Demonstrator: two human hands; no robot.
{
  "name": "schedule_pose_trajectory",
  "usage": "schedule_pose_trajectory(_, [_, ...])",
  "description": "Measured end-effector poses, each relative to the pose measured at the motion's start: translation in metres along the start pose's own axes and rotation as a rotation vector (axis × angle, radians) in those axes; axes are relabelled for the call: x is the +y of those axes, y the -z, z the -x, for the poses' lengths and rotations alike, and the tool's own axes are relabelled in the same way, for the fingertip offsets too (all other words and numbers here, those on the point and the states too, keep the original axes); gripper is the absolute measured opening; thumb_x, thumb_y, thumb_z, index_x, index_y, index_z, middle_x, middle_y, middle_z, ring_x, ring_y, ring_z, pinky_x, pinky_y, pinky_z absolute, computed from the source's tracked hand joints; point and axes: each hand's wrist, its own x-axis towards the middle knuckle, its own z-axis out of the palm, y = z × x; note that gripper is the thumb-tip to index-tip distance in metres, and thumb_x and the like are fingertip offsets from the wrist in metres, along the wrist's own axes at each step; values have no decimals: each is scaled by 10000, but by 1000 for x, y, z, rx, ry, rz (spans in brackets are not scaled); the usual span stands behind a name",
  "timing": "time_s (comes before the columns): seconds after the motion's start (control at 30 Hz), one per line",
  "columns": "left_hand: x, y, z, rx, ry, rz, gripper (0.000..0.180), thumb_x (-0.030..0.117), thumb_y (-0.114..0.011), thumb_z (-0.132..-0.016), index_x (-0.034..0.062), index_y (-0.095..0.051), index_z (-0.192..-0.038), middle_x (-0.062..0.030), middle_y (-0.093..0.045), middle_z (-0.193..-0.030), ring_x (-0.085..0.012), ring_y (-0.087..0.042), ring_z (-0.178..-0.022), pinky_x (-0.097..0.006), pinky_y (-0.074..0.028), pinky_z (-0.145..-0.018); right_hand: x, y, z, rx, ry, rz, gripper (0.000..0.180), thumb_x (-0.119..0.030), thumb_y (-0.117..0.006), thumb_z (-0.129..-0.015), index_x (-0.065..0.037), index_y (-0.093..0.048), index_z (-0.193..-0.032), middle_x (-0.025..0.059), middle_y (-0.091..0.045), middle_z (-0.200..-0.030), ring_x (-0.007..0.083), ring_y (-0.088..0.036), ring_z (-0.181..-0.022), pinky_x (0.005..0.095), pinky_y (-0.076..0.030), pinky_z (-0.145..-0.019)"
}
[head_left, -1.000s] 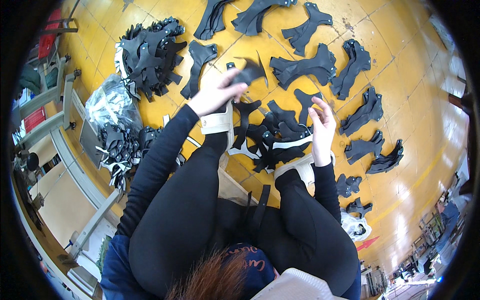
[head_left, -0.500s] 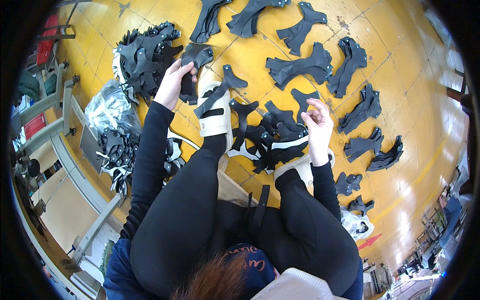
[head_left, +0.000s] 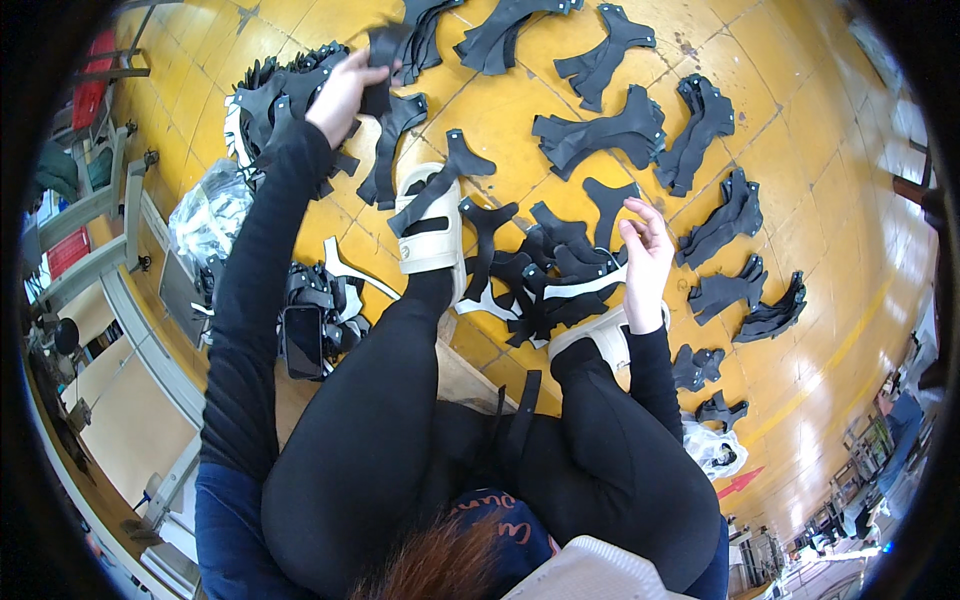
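Observation:
My left hand (head_left: 345, 88) reaches far out to the upper left and grips a flat black cut piece (head_left: 380, 60) above a stack of black pieces (head_left: 390, 150). My right hand (head_left: 645, 250) hovers, fingers spread, over a heap of black cut pieces (head_left: 540, 275) lying between my two feet in white sandals (head_left: 430, 230). Its fingers hold nothing that I can see.
Sorted stacks of black pieces (head_left: 600, 130) lie fanned across the yellow floor (head_left: 790, 180). A big pile of black pieces (head_left: 270, 95) sits at upper left. A clear plastic bag (head_left: 205, 215), a dark phone (head_left: 302, 340) and a metal frame (head_left: 110, 250) are at left.
My left hand has carried a black piece from near the central heap outward to the upper left, past the stack by the big pile. My right hand has barely moved.

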Motion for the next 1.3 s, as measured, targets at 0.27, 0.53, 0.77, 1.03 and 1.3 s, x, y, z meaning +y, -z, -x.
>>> schedule_pose_trajectory(0.27, [-4, 30, -84, 46, 33, -163, 467, -19, -518, -898, -13, -431, -1357, -106, -670, -1058, -159, -647, -888, -272, -537, -773, 9, 6, 0, -19, -40, 9, 276, -16, -594, -886, -60, -622, -1157, 11, -612, -1163, 66, -545, -884, 216, -418, -829])
schedule_pose_trajectory(0.53, [-34, 34, -118, 94, 51, -371, 444, 15, -526, -905, 49, -496, -1347, -76, -653, -1143, -129, -619, -943, -274, -503, -851, 15, 21, 0, -9, -6, 40, 263, -18, -587, -890, -30, -626, -1150, 12, -634, -1067, 69, -544, -841, 218, -423, -804])
schedule_pose_trajectory(0.77, [-25, 49, -115, 124, -129, -450, 451, 21, -551, -879, 18, -498, -1326, -104, -624, -1179, -171, -596, -1020, -303, -478, -900, 13, 48, -3, 138, -93, 23, 258, -58, -596, -902, -13, -631, -1154, 26, -630, -931, 86, -559, -853, 226, -435, -802])
schedule_pose_trajectory(1.03, [-69, 23, -86, 22, -174, -407, 463, 29, -579, -849, -18, -501, -1303, -135, -592, -1221, -218, -569, -1107, -337, -450, -956, 36, 56, 2, -64, -129, 250, 240, -65, -613, -899, -10, -638, -1131, 17, -663, -1035, 77, -579, -873, 219, -450, -785])
schedule_pose_trajectory(1.3, [-57, -67, 18, -509, -28, -501, 299, 109, -540, -940, 12, -586, -1219, -70, -659, -1129, -130, -591, -1081, -261, -433, -967, 76, 48, 25, -188, -48, 456, 216, -43, -588, -895, -29, -655, -1100, 91, -697, -1003, 157, -659, -870, 264, -497, -794])
